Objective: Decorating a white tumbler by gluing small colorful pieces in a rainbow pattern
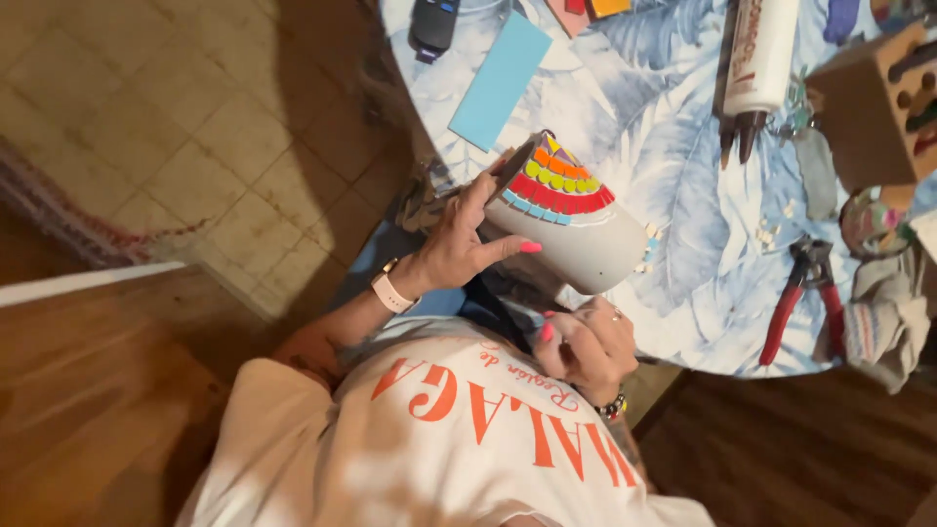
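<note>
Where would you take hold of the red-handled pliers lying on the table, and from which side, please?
Grip the red-handled pliers by the two red handles, coming from the table's near edge. The handles splay apart toward that edge and lie bare, while the dark jaws point inward toward small white tile pieces and a cloth sits close on one side.

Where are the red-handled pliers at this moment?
In the head view, the red-handled pliers lie at right on the leaf-patterned tablecloth, beside a crumpled cloth, below the white tube.
</note>
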